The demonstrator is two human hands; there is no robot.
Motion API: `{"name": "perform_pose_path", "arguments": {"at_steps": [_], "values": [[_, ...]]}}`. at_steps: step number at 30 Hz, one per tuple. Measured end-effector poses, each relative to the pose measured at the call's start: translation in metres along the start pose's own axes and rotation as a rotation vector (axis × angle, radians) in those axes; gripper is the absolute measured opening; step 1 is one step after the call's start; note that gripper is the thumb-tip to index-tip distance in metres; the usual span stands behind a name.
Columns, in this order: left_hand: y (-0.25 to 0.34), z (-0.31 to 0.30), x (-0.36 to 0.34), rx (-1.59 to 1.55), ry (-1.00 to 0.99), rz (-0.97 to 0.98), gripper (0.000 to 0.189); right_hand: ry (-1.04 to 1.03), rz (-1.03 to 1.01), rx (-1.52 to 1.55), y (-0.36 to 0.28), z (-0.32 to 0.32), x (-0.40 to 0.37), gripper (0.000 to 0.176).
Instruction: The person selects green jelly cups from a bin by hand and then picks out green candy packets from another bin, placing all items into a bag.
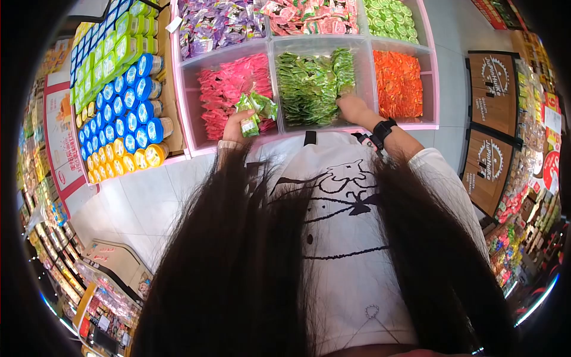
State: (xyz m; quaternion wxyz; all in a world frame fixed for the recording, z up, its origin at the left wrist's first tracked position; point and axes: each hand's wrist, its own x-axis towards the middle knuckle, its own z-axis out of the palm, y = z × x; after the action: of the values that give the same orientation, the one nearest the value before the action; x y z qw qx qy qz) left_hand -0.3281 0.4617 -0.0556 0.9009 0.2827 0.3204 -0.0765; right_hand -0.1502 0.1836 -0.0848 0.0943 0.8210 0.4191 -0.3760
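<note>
My left hand (238, 124) is closed around several green-and-white packets (257, 111). It holds them over the front edge of the compartment of pink packets (229, 83). My right hand (352, 109), with a black watch (385, 127) on the wrist, reaches into the right side of the middle compartment. There it is at the green packets (306, 83), which stand in packed rows. Its fingertips are partly hidden and small in the view, so whether they grip a packet does not show.
Orange packets (398, 83) fill the compartment to the right. Behind lie purple packets (220, 24), pink-red packets (309, 15) and light green round packs (389, 21). Clear dividers (272, 77) separate the compartments. Stacked blue-lidded tubs (143, 86) stand left; brown boxes (491, 160) are at right.
</note>
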Motion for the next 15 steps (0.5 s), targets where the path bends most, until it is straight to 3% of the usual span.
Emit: {"name": "perform_pose_path", "arguments": {"at_steps": [3, 6, 9, 15], "values": [[0.003, -0.003, -0.006, -0.087, 0.041, -0.046, 0.021, 0.07, 0.051, -0.012, -0.004, 0.003, -0.002, 0.022], [-0.003, -0.007, 0.001, -0.13, 0.064, 0.059, 0.022, 0.134, 0.057, -0.112, -0.01, -0.003, -0.006, 0.021], [-0.001, -0.009, 0.001, -0.109, 0.064, 0.032, 0.023, 0.189, 0.123, -0.014, -0.006, -0.007, -0.003, 0.019], [-0.001, -0.011, 0.005, -0.142, 0.053, -0.004, 0.022, 0.243, 0.041, -0.009, -0.004, -0.011, -0.009, 0.015]]}}
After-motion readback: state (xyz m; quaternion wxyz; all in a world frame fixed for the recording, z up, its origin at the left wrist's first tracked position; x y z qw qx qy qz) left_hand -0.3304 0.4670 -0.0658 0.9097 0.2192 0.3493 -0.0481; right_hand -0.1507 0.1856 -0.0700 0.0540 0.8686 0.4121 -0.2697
